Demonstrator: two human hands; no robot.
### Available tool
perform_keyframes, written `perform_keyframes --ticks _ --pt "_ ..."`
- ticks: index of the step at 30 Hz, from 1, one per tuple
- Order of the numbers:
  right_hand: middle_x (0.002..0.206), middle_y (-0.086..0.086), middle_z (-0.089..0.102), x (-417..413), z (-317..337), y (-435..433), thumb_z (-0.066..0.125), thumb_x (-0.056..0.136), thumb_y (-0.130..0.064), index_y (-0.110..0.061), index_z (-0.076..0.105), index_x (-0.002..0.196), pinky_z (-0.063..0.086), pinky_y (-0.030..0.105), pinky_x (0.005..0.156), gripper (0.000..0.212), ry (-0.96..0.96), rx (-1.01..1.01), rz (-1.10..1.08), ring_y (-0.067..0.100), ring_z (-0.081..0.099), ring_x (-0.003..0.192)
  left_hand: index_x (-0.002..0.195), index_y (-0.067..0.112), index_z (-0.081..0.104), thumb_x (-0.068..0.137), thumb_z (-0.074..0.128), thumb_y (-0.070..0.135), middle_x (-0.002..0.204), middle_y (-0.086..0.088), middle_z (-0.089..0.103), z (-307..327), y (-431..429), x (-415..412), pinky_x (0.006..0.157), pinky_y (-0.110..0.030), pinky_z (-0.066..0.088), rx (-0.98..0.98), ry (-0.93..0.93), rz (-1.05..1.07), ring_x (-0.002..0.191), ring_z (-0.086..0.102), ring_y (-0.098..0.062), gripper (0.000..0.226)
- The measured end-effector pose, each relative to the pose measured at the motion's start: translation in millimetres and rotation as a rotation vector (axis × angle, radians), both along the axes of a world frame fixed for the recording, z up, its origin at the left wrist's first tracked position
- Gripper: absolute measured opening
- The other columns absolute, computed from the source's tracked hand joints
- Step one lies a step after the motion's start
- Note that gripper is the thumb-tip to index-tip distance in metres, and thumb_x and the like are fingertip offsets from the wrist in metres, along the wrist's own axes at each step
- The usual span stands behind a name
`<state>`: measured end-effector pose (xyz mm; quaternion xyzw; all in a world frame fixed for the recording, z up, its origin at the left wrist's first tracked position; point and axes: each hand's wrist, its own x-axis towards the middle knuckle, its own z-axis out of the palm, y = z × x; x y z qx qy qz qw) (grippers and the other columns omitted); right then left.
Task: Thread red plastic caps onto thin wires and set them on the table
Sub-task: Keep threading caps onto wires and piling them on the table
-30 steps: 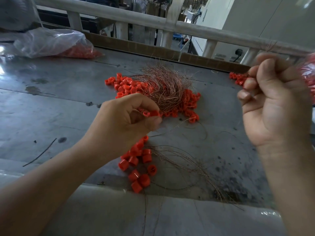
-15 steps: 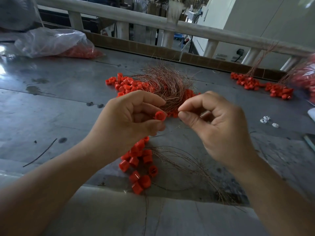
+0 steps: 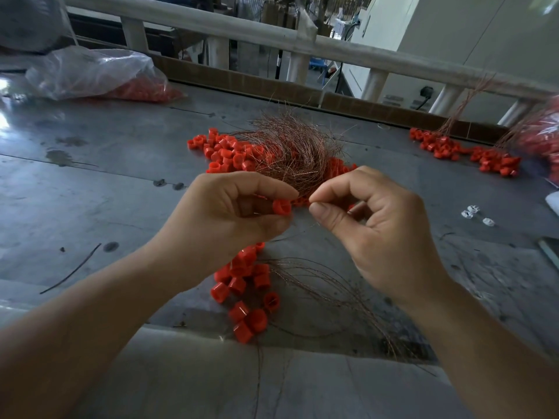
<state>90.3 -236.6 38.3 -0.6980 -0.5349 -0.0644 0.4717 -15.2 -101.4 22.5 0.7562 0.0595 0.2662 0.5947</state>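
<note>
Red caps (image 3: 225, 152) and loose wires (image 3: 290, 146) lay on the gray table (image 3: 90, 189). The left hand (image 3: 223, 216) pinched a cap (image 3: 282, 207), the right hand (image 3: 372, 225) a wire (image 3: 310, 201).

Pinch grips: left hand (image 3: 225, 214), right hand (image 3: 373, 226)

Crumpled clear plastic bag (image 3: 90, 71) far left, white railing (image 3: 242, 28) behind, small white clips (image 3: 475, 211) at right

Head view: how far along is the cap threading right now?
Done: threaded caps with wires trailing lie near the front edge of the table, and a far batch lies at right. In hand: the left hand holds a red cap; the right hand pinches what looks like a thin wire at its mouth. Left: a heap of loose caps and the wire tangle.
</note>
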Motion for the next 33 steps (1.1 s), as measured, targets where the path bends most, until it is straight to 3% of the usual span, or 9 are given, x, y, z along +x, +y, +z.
perform_keyframes --ticks 5,8,11,19,25,28,33 --pt "0.074 -0.011 0.059 -0.9 -0.4 -0.6 0.063 0.077 -0.017 -0.027 0.059 0.074 0.038 0.006 0.060 0.012 0.043 0.008 -0.013 0.000 0.054 0.069 0.083 0.024 0.067 0.051 0.067 0.020 0.080 0.005 0.073 2.1 -2.2 -0.3 0.061 -0.010 0.050 -0.055 -0.032 0.014 0.070 0.069 -0.006 0.032" --pt "0.071 -0.012 0.058 -2.7 -1.1 -0.3 0.063 0.077 -0.017 -0.029 0.059 0.072 0.038 0.006 0.058 0.013 0.081 0.013 -0.007 -0.002 0.053 0.063 0.080 0.018 0.067 0.051 0.068 0.020 0.083 -0.001 0.073 1.6 -2.5 0.0 0.064 -0.013 0.052 -0.064 -0.041 0.013 0.074 0.070 -0.011 0.029" --pt "0.069 -0.013 0.057 -6.4 -2.7 1.0 0.062 0.077 -0.017 -0.028 0.060 0.072 0.037 0.006 0.055 0.012 0.101 0.002 0.007 -0.003 0.052 0.061 0.073 0.022 0.067 0.048 0.071 0.026 0.083 -0.005 0.072 0.5 -3.7 -0.3 0.067 -0.020 0.056 -0.052 -0.060 0.006 0.074 0.070 -0.017 0.026" --pt "0.073 -0.009 0.060 -9.6 -3.9 4.1 0.062 0.077 -0.018 -0.024 0.059 0.074 0.039 0.008 0.056 0.007 0.078 -0.043 0.028 0.003 0.055 0.066 0.069 0.023 0.065 0.042 0.073 0.036 0.075 0.000 0.072 3.7 -4.9 -1.1 0.059 -0.016 0.053 -0.056 -0.079 0.033 0.065 0.068 -0.009 0.031" --pt "0.069 -0.013 0.057 -8.6 -2.7 3.5 0.062 0.076 -0.018 -0.026 0.060 0.071 0.038 0.007 0.057 0.009 0.081 -0.040 0.012 0.000 0.054 0.065 0.068 0.023 0.072 0.039 0.075 0.027 0.073 0.001 0.071 4.1 -3.9 -1.0 0.057 -0.014 0.051 -0.161 -0.086 -0.001 0.065 0.068 -0.009 0.029" --pt "0.066 -0.013 0.056 -7.0 -1.2 2.6 0.062 0.076 -0.018 -0.027 0.060 0.070 0.037 0.007 0.056 0.010 0.092 -0.026 -0.011 -0.001 0.052 0.061 0.077 0.020 0.075 0.032 0.083 0.008 0.076 -0.001 0.073 5.2 0.1 -2.6 0.060 -0.014 0.052 -0.248 -0.072 -0.072 0.069 0.070 -0.011 0.048" --pt "0.062 -0.017 0.051 -5.1 1.9 -0.1 0.061 0.076 -0.017 -0.025 0.060 0.070 0.036 0.006 0.052 0.010 0.103 -0.005 -0.022 -0.005 0.050 0.056 0.094 0.014 0.070 0.063 0.065 -0.001 0.086 -0.007 0.074 6.7 1.2 -4.6 0.069 -0.018 0.054 -0.390 -0.072 -0.202 0.080 0.071 -0.017 0.035"
